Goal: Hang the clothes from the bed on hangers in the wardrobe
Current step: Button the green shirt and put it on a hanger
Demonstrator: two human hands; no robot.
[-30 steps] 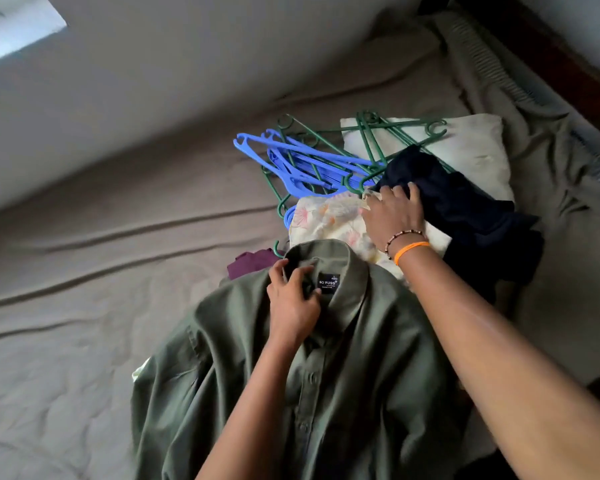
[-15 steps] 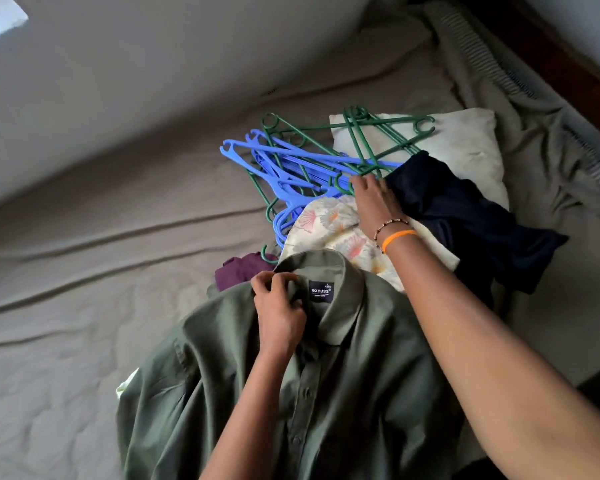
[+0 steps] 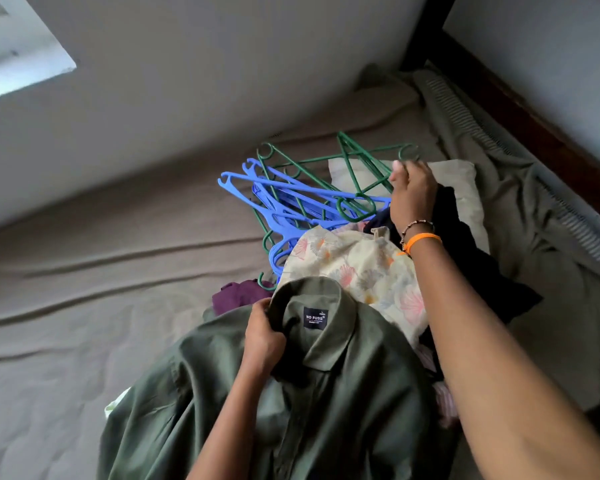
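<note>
Left hand (image 3: 262,336) pinches my green shirt (image 3: 291,393) collar, keeping it open; right hand (image 3: 413,194) closes fingers around a green hanger (image 3: 352,168) for threading.

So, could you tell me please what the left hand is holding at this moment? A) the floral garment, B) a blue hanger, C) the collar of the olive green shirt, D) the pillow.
C: the left hand grips the collar of the olive green shirt beside its label, while the right hand is up at the green hangers.
</note>
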